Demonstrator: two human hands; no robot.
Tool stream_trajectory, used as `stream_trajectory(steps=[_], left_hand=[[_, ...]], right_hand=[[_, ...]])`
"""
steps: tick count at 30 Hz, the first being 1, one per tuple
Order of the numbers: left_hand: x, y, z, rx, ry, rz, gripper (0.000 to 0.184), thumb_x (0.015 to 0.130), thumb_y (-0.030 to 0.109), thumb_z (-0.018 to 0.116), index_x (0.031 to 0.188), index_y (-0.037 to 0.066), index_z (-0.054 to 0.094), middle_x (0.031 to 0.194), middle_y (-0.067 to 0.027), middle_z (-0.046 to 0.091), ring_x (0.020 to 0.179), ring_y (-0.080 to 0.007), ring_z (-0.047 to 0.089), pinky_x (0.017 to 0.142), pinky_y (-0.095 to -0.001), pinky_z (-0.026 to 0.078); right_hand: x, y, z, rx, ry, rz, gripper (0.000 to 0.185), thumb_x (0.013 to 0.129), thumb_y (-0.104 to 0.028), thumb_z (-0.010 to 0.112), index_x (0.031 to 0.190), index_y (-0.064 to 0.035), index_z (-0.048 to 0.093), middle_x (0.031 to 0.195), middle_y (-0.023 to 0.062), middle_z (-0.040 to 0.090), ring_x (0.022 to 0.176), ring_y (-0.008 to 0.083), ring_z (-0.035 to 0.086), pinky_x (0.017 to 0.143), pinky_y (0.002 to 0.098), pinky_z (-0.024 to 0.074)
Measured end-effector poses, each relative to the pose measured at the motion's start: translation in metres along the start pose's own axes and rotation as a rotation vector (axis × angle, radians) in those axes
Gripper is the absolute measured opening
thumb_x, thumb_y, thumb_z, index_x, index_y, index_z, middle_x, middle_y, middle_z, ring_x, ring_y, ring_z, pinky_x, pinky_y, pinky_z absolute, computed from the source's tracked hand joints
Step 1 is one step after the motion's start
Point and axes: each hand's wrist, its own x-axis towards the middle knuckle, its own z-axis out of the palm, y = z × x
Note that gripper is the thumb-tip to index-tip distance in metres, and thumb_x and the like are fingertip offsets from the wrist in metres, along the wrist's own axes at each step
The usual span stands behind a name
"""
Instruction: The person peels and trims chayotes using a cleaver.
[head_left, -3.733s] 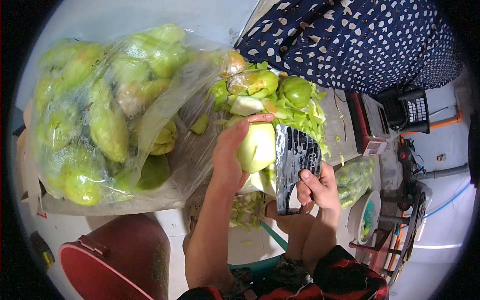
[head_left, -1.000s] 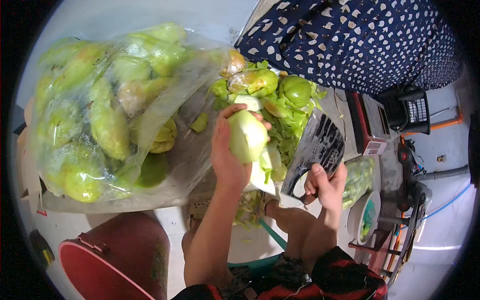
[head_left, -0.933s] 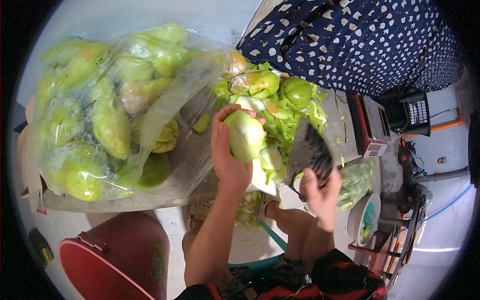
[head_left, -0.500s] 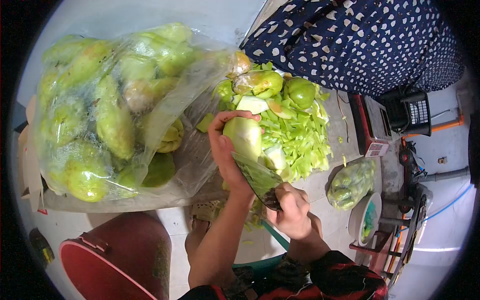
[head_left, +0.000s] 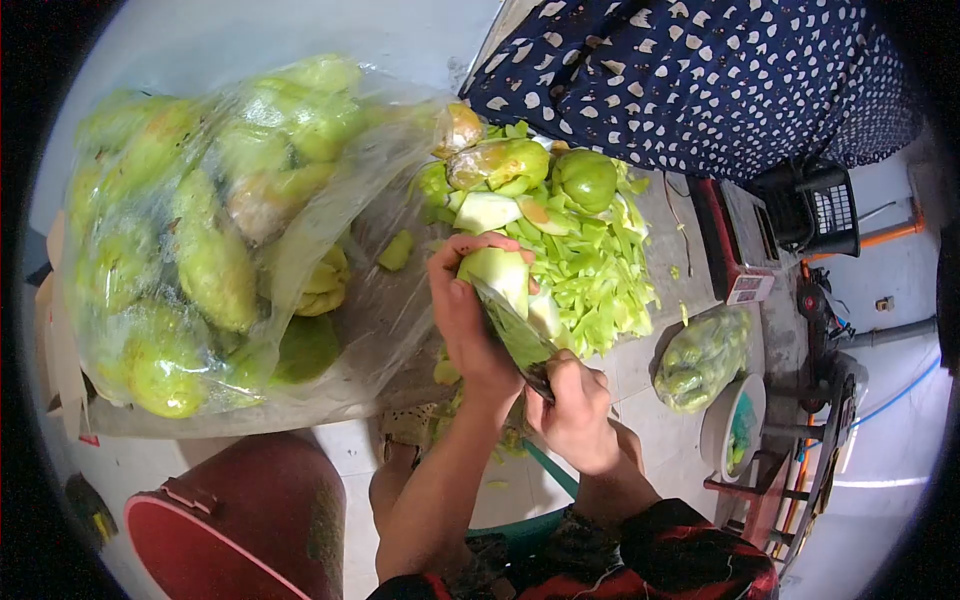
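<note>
Over the near edge of the grey worktop (head_left: 690, 235), the left hand (head_left: 465, 320) cups a pale green squash (head_left: 497, 275), fingers curled around its far side and palm behind its left — likely so that it sits firm against the knife (head_left: 518, 340). The right hand (head_left: 580, 415) is closed round the knife's handle, near and to the right, with the blade lying close along the squash's near side; whether the edge has bitten in, I cannot tell. Just right and far lies the pile of green cuttings (head_left: 600, 275), probably there because pieces can drop straight onto it. The squash's long axis seems to run from far left to near right, roughly with the blade — which end is the stem, the fingers and knife hide.
</note>
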Motion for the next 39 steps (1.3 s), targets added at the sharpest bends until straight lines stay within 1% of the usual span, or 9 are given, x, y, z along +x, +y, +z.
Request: stream_trajectory(steps=[11, 13, 16, 21, 22, 24, 28, 31, 39], left_hand=[[-0.002, -0.005, -0.001, -0.013, -0.004, -0.067, 0.044, 0.102, 0.041, 0.037, 0.116, 0.0, 0.043, 0.103, -0.019, 0.055, 0.088, -0.029, 0.061, 0.068, -0.0369, 0.055], [-0.002, -0.005, -0.002, 0.05, -0.014, -0.012, 0.048, 0.101, 0.044, 0.038, 0.118, -0.001, 0.043, 0.103, -0.0187, 0.057, 0.087, -0.0271, 0.062, 0.067, -0.0351, 0.054], [0.0, 0.003, 0.001, 0.161, -0.028, -0.012, 0.052, 0.101, 0.047, 0.037, 0.118, -0.002, 0.045, 0.103, -0.0185, 0.058, 0.084, -0.0257, 0.064, 0.066, -0.0342, 0.054], [0.005, 0.003, -0.001, 0.207, -0.088, -0.03, 0.052, 0.102, 0.046, 0.036, 0.117, -0.002, 0.047, 0.102, -0.0178, 0.06, 0.082, -0.0253, 0.064, 0.066, -0.0339, 0.054], [0.005, 0.004, 0.0, 0.216, -0.096, -0.033, 0.051, 0.102, 0.046, 0.036, 0.117, -0.001, 0.048, 0.102, -0.0175, 0.06, 0.082, -0.0253, 0.064, 0.066, -0.0339, 0.054], [0.004, 0.001, -0.001, 0.221, -0.092, -0.023, 0.05, 0.102, 0.045, 0.035, 0.117, -0.001, 0.048, 0.102, -0.0172, 0.06, 0.083, -0.0249, 0.065, 0.066, -0.0339, 0.054], [0.004, 0.0, -0.003, 0.269, -0.068, -0.019, 0.047, 0.104, 0.041, 0.033, 0.118, -0.001, 0.048, 0.103, -0.0162, 0.061, 0.084, -0.0235, 0.065, 0.067, -0.0332, 0.055], [0.003, 0.0, -0.003, 0.249, -0.066, -0.024, 0.044, 0.104, 0.039, 0.034, 0.119, -0.001, 0.048, 0.103, -0.0155, 0.061, 0.084, -0.0228, 0.065, 0.068, -0.0324, 0.055], [0.002, 0.004, 0.004, 0.255, -0.013, -0.024, 0.041, 0.104, 0.036, 0.035, 0.116, -0.001, 0.048, 0.102, -0.0145, 0.06, 0.086, -0.0218, 0.064, 0.07, -0.0315, 0.054]], right_hand=[[0.0, -0.001, 0.0, -0.026, -0.05, 0.085, 0.029, 0.066, -0.002, 0.068, 0.083, -0.0055, 0.045, 0.077, 0.0136, 0.05, 0.059, 0.0368, 0.055, 0.052, 0.0443, 0.0454], [0.005, -0.003, -0.003, 0.053, -0.01, 0.069, 0.021, 0.079, 0.002, 0.066, 0.085, -0.0013, 0.046, 0.065, 0.0165, 0.055, 0.052, 0.0376, 0.057, 0.048, 0.0415, 0.0459], [0.007, -0.002, -0.008, 0.119, -0.015, 0.172, 0.018, 0.083, 0.0, 0.064, 0.082, -0.0014, 0.046, 0.064, 0.0173, 0.057, 0.052, 0.0389, 0.058, 0.049, 0.0419, 0.0465], [0.02, 0.0, -0.021, 0.247, 0.019, 0.284, 0.027, 0.087, -0.004, 0.065, 0.074, -0.0021, 0.042, 0.054, 0.0109, 0.05, 0.042, 0.0194, 0.05, 0.043, 0.03, 0.0373], [0.02, 0.0, -0.022, 0.246, 0.019, 0.284, 0.027, 0.087, -0.004, 0.065, 0.074, -0.0021, 0.042, 0.054, 0.0109, 0.05, 0.042, 0.0194, 0.05, 0.043, 0.03, 0.0373], [0.019, -0.002, -0.021, 0.267, 0.015, 0.308, 0.021, 0.089, -0.004, 0.064, 0.078, -0.0018, 0.045, 0.056, 0.0152, 0.05, 0.045, 0.0299, 0.053, 0.044, 0.0354, 0.0407], [0.014, -0.003, -0.012, 0.291, 0.01, 0.364, 0.021, 0.089, -0.005, 0.063, 0.079, -0.0017, 0.044, 0.057, 0.0164, 0.051, 0.046, 0.0316, 0.054, 0.044, 0.0362, 0.0408], [0.013, -0.003, -0.008, 0.226, 0.025, 0.314, 0.022, 0.089, -0.005, 0.064, 0.078, -0.0011, 0.045, 0.055, 0.0125, 0.054, 0.045, 0.0217, 0.057, 0.044, 0.0318, 0.0413], [0.006, -0.008, 0.005, 0.051, 0.064, 0.184, 0.02, 0.084, 0.0, 0.064, 0.08, -0.0009, 0.045, 0.061, 0.0179, 0.054, 0.051, 0.0358, 0.057, 0.046, 0.0391, 0.043]])
